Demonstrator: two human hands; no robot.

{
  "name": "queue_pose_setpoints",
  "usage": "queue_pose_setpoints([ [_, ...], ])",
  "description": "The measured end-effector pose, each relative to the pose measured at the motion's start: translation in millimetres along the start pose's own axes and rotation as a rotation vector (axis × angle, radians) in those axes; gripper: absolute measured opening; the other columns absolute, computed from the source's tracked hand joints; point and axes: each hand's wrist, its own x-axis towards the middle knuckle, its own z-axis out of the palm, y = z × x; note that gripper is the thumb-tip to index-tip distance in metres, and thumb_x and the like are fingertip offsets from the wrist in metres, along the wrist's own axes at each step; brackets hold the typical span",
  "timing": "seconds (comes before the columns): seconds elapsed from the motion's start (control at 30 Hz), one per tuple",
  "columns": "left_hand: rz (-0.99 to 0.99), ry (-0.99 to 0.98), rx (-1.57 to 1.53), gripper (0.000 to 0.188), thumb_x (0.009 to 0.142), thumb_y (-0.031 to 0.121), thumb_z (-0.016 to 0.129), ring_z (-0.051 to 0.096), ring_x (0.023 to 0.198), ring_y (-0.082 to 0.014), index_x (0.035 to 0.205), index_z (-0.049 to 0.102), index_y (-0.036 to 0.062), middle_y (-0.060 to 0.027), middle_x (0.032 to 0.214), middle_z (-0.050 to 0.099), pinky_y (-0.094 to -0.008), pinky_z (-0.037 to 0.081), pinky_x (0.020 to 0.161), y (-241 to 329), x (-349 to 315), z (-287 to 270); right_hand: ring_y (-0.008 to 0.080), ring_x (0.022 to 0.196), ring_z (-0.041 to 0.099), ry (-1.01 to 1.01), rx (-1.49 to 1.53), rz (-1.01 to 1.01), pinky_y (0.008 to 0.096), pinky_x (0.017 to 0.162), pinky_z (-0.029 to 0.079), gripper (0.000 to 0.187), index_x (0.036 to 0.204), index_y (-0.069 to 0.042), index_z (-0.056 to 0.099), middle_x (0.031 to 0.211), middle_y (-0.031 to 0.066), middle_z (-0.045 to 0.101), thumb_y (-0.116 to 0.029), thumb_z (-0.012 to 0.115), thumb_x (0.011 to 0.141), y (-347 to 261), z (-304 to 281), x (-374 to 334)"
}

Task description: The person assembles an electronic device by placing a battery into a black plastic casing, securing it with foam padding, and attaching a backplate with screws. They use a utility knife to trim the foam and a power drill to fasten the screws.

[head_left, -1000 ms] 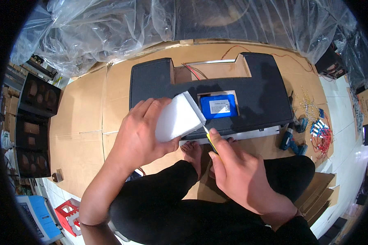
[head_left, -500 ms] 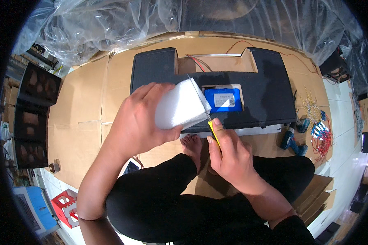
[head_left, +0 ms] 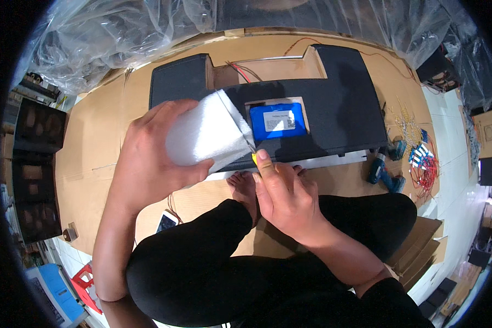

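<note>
My left hand (head_left: 156, 150) is closed around a white foam block (head_left: 208, 128), holding it tilted above a black-covered box (head_left: 339, 109). A slit runs along the right side of the foam, leaving a thin layer partly parted from the rest. In my right hand (head_left: 287, 197) is a yellow utility knife (head_left: 254, 158). Its blade meets the foam at the lower right corner, and my fingers hide most of the handle. Just right of the foam, a blue wrapped pack (head_left: 279, 121) with a white label sits in a rectangular opening of the box.
Red and black wires (head_left: 239, 71) come out of the box's far recess. To the right lie a cordless drill (head_left: 378, 168) and bundled wires (head_left: 423, 169). A phone (head_left: 167, 221) rests by my left knee. Cardboard (head_left: 101, 131) covers the floor; plastic sheeting (head_left: 131, 38) hangs behind.
The whole view has shifted, so box, foam and hands appear farther left and slightly higher. Less of the knife's yellow handle shows. Both hands keep their grips.
</note>
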Motion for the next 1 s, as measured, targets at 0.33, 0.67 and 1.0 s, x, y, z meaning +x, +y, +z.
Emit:
queue_pose_setpoints([
  [0.33, 0.031, -0.003, 0.050, 0.075, 0.054, 0.019, 0.083, 0.067, 0.098, -0.0289, 0.121, 0.061, -0.0064, -0.0202, 0.106, 0.068, -0.0369, 0.051, 0.091, -3.8, 0.5, 2.0, 0.0244, 0.077, 0.070, 0.014, 0.031, -0.012, 0.0326, 0.059, 0.058, 0.065, 0.146, 0.000, 0.045, 0.092, 0.0159, 0.065, -0.007, 0.073, 0.088, 7.4, 12.1, -14.4],
  [0.67, 0.038, 0.000, 0.074, 0.075, 0.054, 0.022, 0.082, 0.066, 0.096, -0.0283, 0.120, 0.062, -0.0056, -0.0191, 0.105, 0.068, -0.0368, 0.051, 0.091, -5.4, -0.6, 2.6, 0.0272, 0.076, 0.071, 0.056, 0.005, -0.026, 0.0353, 0.060, 0.058, 0.062, 0.144, -0.001, 0.048, 0.094, 0.0168, 0.066, -0.008, 0.072, 0.088, 13.4, 18.2, -26.4],
  [1.0, 0.050, 0.004, 0.091, 0.076, 0.054, 0.025, 0.081, 0.065, 0.095, -0.0271, 0.121, 0.062, -0.0054, -0.0182, 0.106, 0.068, -0.0368, 0.050, 0.091, -6.8, -0.3, 3.0, 0.0309, 0.076, 0.071, 0.082, 0.052, -0.059, 0.0373, 0.064, 0.059, 0.051, 0.134, 0.005, 0.055, 0.094, 0.0204, 0.065, -0.006, 0.072, 0.087, 20.2, 23.3, -44.8],
])
